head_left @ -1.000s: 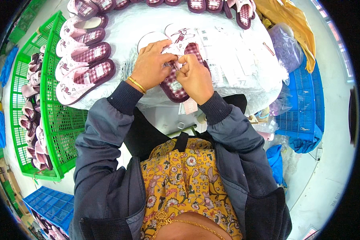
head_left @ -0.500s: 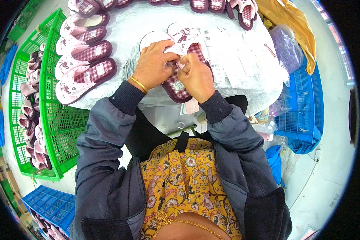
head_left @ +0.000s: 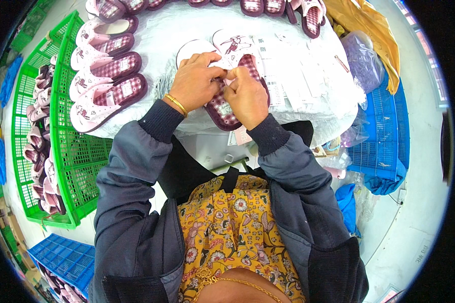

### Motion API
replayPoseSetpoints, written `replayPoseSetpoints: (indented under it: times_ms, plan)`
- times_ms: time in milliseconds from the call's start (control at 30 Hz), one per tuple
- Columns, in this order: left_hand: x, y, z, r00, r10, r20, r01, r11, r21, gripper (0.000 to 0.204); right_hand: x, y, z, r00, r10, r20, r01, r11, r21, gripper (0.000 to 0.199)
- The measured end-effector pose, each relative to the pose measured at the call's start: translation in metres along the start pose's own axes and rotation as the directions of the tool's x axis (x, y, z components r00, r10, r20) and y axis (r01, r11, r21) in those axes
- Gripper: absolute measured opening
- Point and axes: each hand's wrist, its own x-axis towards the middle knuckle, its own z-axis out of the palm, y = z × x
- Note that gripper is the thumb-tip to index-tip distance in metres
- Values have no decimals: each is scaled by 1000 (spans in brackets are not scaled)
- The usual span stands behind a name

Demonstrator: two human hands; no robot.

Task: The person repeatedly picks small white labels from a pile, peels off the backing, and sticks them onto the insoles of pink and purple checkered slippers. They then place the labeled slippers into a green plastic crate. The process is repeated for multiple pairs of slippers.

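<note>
A pair of pale pink slippers [head_left: 237,44] lies in front of me on the plastic-covered table, toes pointing away. Their insoles are maroon checked, and a dark animal figure decorates the upper. My left hand [head_left: 198,81] rests over the left slipper, its thumb and forefinger pinched together near the slippers' inner edges. Close against it, my right hand [head_left: 247,100] is closed in a pinch above the right slipper's insole. Whatever lies between the fingertips is too small and hidden to name. A pink card tag [head_left: 242,135] sticks out below my right hand at the table's near edge.
Several finished-looking slippers [head_left: 108,96] line the table's left and far edges. White label sheets [head_left: 288,76] lie right of my hands. A green crate [head_left: 81,151] of slippers stands left; a blue crate [head_left: 379,151] and purple plastic bag [head_left: 361,60] are at right.
My right hand has shifted slightly left, toward my left hand, and its fingertips sit closer in. The pink tag is now more covered by the right hand. The slippers have barely moved.
</note>
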Motion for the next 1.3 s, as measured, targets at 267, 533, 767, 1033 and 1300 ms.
replayPoseSetpoints:
  times_ms: [267, 533, 767, 1033, 1300]
  plan:
    - [20, -13, -1, 985, 147, 95, -150, 988, 22, 10, 0, 1, 0, 999, 24, -21, -22, 995, 97, 21]
    - [38, -26, -15, 949, 221, 226, -231, 973, 21, 5, -24, 11, -38, 994, 103, -20, -86, 912, 400, 20]
    - [29, -32, -14, 978, 121, 171, -109, 991, -81, 7, -109, 50, -48, 919, 333, 212, -390, 849, 356, 36]
    - [22, -21, -14, 992, 50, 118, -33, 990, -136, 8, -86, 50, -8, 784, 349, 513, -618, 371, 693, 28]
    - [18, -20, -12, 992, 52, 118, -29, 982, -184, 8, -99, 35, -35, 760, 418, 497, -645, 399, 651, 18]
